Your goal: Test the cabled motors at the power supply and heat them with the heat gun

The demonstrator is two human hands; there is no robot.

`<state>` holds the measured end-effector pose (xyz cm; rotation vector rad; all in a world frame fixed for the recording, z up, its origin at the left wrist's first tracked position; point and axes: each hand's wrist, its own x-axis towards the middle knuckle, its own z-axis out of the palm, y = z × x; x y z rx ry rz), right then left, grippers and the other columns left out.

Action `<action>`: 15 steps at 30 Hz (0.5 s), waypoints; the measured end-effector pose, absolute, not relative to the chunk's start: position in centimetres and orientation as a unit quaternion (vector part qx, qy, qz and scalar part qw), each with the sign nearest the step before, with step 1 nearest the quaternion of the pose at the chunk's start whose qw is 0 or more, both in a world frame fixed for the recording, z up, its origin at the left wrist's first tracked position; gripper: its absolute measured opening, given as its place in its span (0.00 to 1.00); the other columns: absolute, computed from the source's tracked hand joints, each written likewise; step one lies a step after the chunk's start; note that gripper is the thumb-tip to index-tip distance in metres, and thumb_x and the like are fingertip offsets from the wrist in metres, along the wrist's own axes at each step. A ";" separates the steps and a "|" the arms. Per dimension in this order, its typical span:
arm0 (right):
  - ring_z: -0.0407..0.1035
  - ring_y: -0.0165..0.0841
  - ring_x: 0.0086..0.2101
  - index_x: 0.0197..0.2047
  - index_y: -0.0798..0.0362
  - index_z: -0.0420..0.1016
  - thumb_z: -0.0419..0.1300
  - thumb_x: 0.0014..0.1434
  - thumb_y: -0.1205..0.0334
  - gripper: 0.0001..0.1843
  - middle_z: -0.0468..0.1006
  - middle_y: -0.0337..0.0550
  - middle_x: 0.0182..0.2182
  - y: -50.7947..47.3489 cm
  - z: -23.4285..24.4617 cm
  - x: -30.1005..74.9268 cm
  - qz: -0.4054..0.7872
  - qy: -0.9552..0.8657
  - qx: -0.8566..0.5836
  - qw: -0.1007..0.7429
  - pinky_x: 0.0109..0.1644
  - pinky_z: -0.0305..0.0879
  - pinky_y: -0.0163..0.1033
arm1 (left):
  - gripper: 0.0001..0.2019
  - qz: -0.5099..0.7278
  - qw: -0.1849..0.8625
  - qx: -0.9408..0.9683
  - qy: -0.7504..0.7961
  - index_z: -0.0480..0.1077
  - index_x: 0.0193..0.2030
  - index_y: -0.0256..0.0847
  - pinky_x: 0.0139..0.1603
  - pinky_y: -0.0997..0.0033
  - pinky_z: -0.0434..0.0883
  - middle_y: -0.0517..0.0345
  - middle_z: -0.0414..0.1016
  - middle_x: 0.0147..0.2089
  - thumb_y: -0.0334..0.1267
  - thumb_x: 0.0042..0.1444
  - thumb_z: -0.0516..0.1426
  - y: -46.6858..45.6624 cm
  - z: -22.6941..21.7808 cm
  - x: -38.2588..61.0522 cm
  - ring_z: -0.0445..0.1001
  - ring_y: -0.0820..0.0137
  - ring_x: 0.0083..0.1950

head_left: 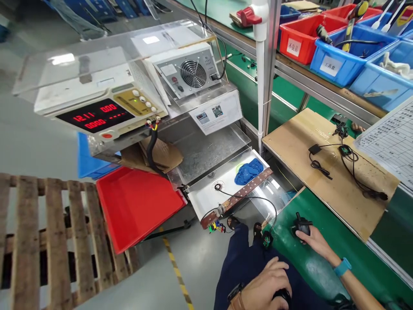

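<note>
My right hand [308,239], with a teal band on the wrist, grips a small black pump [301,224] with a short spout, just above the green mat [322,275]. Low in the view, my left hand [266,284] curls over a rounded black object [283,295] in front of my lap; fingers hide most of it. Close by, a small green circuit board [267,239] is at the mat's edge. Its black cable [272,209] runs to a white basin [201,198], where a small black ring-shaped end [218,187] lies. A blue cloth or glove [248,171] lies inside too.
A power supply [97,114] with red digits stands at left, above a red tray [138,206]. A drilled brown strip [248,189] with coloured clips [217,227] edges the basin. Cardboard [335,172] with cabled parts [345,150] lies right. Bins [342,56] line a shelf.
</note>
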<state>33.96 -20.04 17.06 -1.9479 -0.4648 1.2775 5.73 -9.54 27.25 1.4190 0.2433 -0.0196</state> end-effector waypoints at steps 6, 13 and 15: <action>0.71 0.34 0.26 0.37 0.56 0.74 0.65 0.58 0.36 0.27 0.80 0.46 0.30 -15.9 19.5 29.0 0.574 -0.204 -0.672 0.420 0.31 0.67 0.41 | 0.12 0.128 0.730 0.557 0.376 0.77 0.50 0.44 0.52 0.60 0.68 0.51 0.79 0.42 0.40 0.60 0.60 -10.0 24.1 5.4 0.75 0.58 0.44; 0.69 0.33 0.24 0.35 0.55 0.72 0.66 0.55 0.31 0.31 0.78 0.44 0.26 -9.8 20.8 25.2 0.588 -0.228 -0.639 0.441 0.28 0.65 0.38 | 0.20 0.348 0.737 0.307 0.491 0.68 0.39 0.42 0.36 0.68 0.71 0.64 0.67 0.27 0.59 0.62 0.56 -7.5 22.5 5.8 0.69 0.72 0.28; 0.69 0.32 0.24 0.35 0.55 0.72 0.67 0.54 0.33 0.30 0.78 0.43 0.26 -7.9 21.2 24.6 0.588 -0.259 -0.636 0.426 0.28 0.64 0.38 | 0.22 0.396 0.736 0.204 0.509 0.65 0.37 0.42 0.31 0.71 0.70 0.67 0.64 0.28 0.62 0.59 0.59 -6.8 22.6 6.0 0.66 0.75 0.25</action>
